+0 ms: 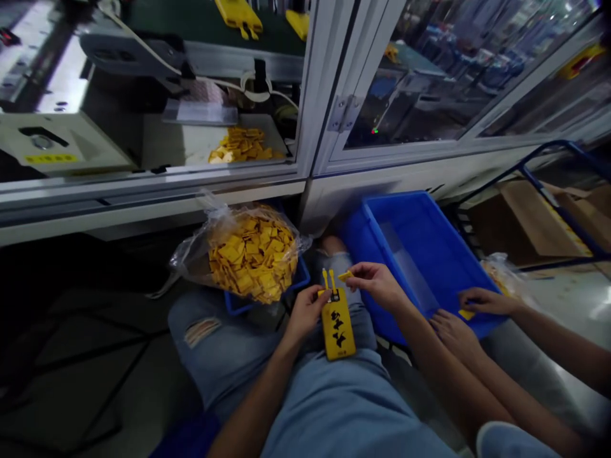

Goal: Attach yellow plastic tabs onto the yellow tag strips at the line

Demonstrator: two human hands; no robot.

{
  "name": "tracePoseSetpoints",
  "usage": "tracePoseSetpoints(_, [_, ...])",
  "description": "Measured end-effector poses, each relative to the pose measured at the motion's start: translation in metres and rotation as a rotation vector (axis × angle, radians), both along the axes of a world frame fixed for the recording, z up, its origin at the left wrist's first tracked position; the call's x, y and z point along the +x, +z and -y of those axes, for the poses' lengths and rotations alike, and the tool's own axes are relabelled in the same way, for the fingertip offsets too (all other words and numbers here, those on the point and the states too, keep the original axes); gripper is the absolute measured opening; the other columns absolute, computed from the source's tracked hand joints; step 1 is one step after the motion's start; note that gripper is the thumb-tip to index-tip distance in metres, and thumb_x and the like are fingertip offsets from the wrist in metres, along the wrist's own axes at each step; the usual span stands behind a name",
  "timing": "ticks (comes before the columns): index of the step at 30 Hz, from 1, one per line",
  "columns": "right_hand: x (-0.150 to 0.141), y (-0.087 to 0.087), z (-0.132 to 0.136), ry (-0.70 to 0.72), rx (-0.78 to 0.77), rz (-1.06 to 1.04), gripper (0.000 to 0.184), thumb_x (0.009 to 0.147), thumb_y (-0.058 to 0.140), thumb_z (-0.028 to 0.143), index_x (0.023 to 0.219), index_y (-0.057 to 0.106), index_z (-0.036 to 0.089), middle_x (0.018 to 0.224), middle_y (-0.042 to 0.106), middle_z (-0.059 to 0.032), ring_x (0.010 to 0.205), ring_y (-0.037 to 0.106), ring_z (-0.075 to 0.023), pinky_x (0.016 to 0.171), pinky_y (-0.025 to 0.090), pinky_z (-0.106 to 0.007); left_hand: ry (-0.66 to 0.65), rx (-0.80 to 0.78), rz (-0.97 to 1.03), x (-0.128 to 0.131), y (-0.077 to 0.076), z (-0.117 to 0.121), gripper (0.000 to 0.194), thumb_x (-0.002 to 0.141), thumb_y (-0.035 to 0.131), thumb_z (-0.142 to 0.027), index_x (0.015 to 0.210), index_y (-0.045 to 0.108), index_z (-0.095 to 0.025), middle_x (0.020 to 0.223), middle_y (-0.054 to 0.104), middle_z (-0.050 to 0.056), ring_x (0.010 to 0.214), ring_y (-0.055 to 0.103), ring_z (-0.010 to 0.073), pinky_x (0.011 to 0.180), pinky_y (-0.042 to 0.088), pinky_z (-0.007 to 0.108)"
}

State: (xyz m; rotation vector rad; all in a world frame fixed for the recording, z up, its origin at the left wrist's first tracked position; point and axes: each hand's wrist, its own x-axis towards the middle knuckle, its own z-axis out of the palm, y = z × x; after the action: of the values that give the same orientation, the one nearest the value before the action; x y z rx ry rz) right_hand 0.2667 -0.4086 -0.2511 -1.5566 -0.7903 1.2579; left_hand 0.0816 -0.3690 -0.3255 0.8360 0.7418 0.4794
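The left hand (310,312) gripped the far end of a yellow plastic card (338,334), its long axis running near-to-far above the person's jeans (334,407), while the right hand (377,283) pinched a small yellow piece (345,275) just beyond and right of it.

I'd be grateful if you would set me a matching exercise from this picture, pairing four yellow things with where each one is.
Things:
1. Bag of yellow squares
2. Long yellow card
3. Small yellow piece
4. Heap of yellow pieces

Places:
A. Pinched in the right hand
B. Behind the glass panel
C. On a blue crate
D. Gripped by the left hand, above the lap

Pairs: 1-C, 2-D, 3-A, 4-B
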Motion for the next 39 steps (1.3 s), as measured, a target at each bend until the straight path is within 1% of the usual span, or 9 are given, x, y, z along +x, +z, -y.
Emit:
tracePoseSetpoints(5, [-0.016, -0.009, 0.021, 0.141, 0.007, 0.293, 0.024, 0.072, 0.081, 0.035, 0.087, 0.077, 0.017, 0.084, 0.074, -0.0043, 0.076, 0.066, -0.0183, 0.069, 0.052, -0.027, -0.029, 0.014, -0.004, -0.002, 0.002, 0.003, 0.053, 0.077, 0.067, -0.067, 0.086, 0.068, -0.015, 0.075, 0.063, 0.002, 0.065, 0.054, 0.0134, 0.059, 0.041, 0.022])
tracePoseSetpoints(10, [-0.021, -0.005, 0.019, 0.303, 0.016, 0.536, 0.01, 0.078, 0.074, 0.025, 0.085, 0.078, 0.019, 0.083, 0.075, -0.0023, 0.075, 0.065, -0.0168, 0.07, 0.049, -0.026, -0.037, 0.056, -0.001, -0.003, -0.004, 0.005, 0.051, 0.08, 0.064, -0.066, 0.084, 0.065, -0.016, 0.077, 0.06, 0.002, 0.07, 0.053, 0.0144, 0.061, 0.041, 0.023])
tracePoseSetpoints(18, [-0.017, -0.002, 0.014, 0.401, 0.1, 0.656, 0.009, 0.083, 0.07, 0.02, 0.087, 0.078, 0.019, 0.087, 0.072, -0.0037, 0.078, 0.065, -0.0158, 0.073, 0.048, -0.025, -0.036, 0.11, 0.021, -0.004, -0.006, 0.005, 0.05, 0.084, 0.061, -0.064, 0.081, 0.061, -0.014, 0.074, 0.055, 0.0, 0.067, 0.048, 0.0126, 0.06, 0.038, 0.022])
tracePoseSetpoints(24, [-0.012, 0.001, 0.016, 0.493, 0.123, 0.837, 0.015, 0.086, 0.067, 0.015, 0.088, 0.079, 0.023, 0.095, 0.066, -0.004, 0.085, 0.062, -0.0158, 0.079, 0.046, -0.026, -0.08, 0.078, 0.083, -0.003, 0.001, 0.004, 0.044, 0.08, 0.071, -0.056, 0.09, 0.067, -0.014, 0.081, 0.065, 0.003, 0.073, 0.058, 0.0152, 0.068, 0.045, 0.024])
tracePoseSetpoints(26, [-0.011, 0.007, 0.018, 0.512, 0.147, 0.828, 0.016, 0.087, 0.065, 0.015, 0.089, 0.079, 0.023, 0.098, 0.065, -0.0041, 0.088, 0.061, -0.0157, 0.08, 0.046, -0.026, -0.085, 0.08, 0.084, -0.004, 0.005, 0.005, 0.041, 0.078, 0.075, -0.051, 0.095, 0.068, -0.014, 0.087, 0.069, 0.005, 0.078, 0.061, 0.0174, 0.072, 0.047, 0.025])
tracePoseSetpoints(28, [-0.01, 0.015, 0.021, 0.458, 0.152, 0.791, 0.012, 0.086, 0.068, 0.019, 0.095, 0.076, 0.021, 0.099, 0.065, -0.0041, 0.084, 0.059, -0.0149, 0.077, 0.046, -0.025, -0.07, 0.107, 0.059, -0.007, 0.012, 0.007, 0.037, 0.079, 0.074, -0.046, 0.099, 0.068, -0.015, 0.094, 0.071, 0.006, 0.083, 0.063, 0.0189, 0.076, 0.048, 0.026])
tracePoseSetpoints(31, [-0.009, 0.027, 0.024, 0.411, 0.098, 0.709, 0.027, 0.08, 0.076, 0.031, 0.102, 0.069, 0.016, 0.087, 0.064, -0.0023, 0.072, 0.055, -0.0129, 0.068, 0.045, -0.024, -0.069, 0.17, 0.007, -0.017, 0.028, 0.012, 0.03, 0.083, 0.069, -0.038, 0.102, 0.069, -0.015, 0.1, 0.071, 0.006, 0.089, 0.063, 0.0202, 0.079, 0.048, 0.027])
tracePoseSetpoints(35, [-0.007, 0.032, 0.03, 0.63, -0.011, 0.502, 0.026, 0.084, 0.07, 0.039, 0.083, 0.064, 0.014, 0.067, 0.055, 0.0025, 0.061, 0.048, -0.0097, 0.056, 0.038, -0.02, -0.142, 0.302, -0.089, -0.031, 0.053, 0.021, 0.025, 0.087, 0.064, -0.035, 0.103, 0.07, -0.016, 0.099, 0.071, 0.004, 0.091, 0.063, 0.0205, 0.08, 0.046, 0.027])
tracePoseSetpoints(39, [-0.011, 0.027, 0.036, 0.715, 0.03, 0.403, 0.024, 0.082, 0.069, 0.033, 0.071, 0.056, 0.015, 0.062, 0.048, 0.0051, 0.057, 0.042, -0.0071, 0.051, 0.03, -0.018, -0.208, 0.419, -0.174, -0.038, 0.068, 0.03, 0.018, 0.088, 0.059, -0.03, 0.098, 0.07, -0.018, 0.094, 0.07, 0.002, 0.088, 0.062, 0.0193, 0.077, 0.043, 0.027])
